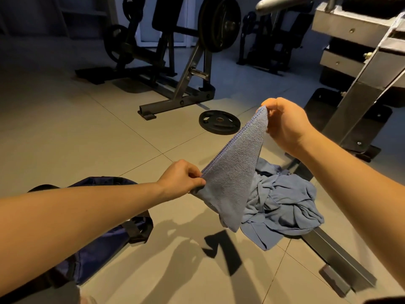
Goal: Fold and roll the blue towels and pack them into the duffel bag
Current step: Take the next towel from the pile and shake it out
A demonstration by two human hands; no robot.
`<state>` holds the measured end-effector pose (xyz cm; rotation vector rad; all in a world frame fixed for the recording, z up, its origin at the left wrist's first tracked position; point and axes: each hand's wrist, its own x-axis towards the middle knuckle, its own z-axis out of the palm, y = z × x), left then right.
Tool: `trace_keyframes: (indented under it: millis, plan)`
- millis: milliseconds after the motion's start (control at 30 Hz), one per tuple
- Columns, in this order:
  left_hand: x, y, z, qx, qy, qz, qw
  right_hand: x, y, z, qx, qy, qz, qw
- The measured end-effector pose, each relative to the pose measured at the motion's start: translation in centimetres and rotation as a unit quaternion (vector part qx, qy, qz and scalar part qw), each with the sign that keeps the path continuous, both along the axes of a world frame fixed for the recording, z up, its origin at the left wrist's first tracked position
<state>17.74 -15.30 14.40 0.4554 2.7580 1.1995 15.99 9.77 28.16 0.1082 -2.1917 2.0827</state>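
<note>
Pinching one blue towel (236, 163) by its stitched edge, stretched taut in the air above the tiled floor (65, 128): left hand (182, 176) gripping the near, lower corner between thumb and curled fingers, right hand (285, 123) gripping the far, higher corner the same way, with nothing else held. Hanging below that edge in a loose triangle, already doubled or merely draped; cannot tell which. Judged as the opening of the fold. Level the two corners first, to get a straight edge and an even drop instead of a point. Then bring corner to corner, matching the hems before easing either pinch, given soft terry, likely to slip and skew. Lower onto a bare patch of tile close by rather than onto the crumpled pile of blue towels (285, 200) lying just behind and to the right, partly over a metal base bar (341, 260); otherwise some risk of catching a second towel in the roll. Smooth flat, fold to a narrow strip, roll firmly from one short end, keeping the sides flush. Keep the finished roll pinned with one hand while reaching left for the navy duffel bag (105, 238), lying on the floor near and partly under the left forearm; opening not visible from here, so probably to be found and spread first.
</note>
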Motion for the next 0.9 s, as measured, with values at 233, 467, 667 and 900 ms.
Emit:
trace_keyframes:
  millis: [233,467,667,900]
  plan:
    - [-2.0,-5.1,3.3,-0.006,0.046,0.041,0.998,-0.7,3.4,-3.3,0.353,0.031,-0.085,0.931]
    - [-3.4,-9.0,6.6,-0.071,0.133,0.063,0.986,0.0,2.7,-4.7,0.401,-0.003,-0.037,0.915]
    - [-3.6,-10.9,6.3,-0.076,0.158,0.082,0.981,-0.1,2.0,-5.5,0.243,-0.047,-0.060,0.967]
    - [-3.0,-11.9,5.9,-0.160,0.121,0.057,0.978,0.2,1.8,-5.8,0.145,-0.087,-0.029,0.985]
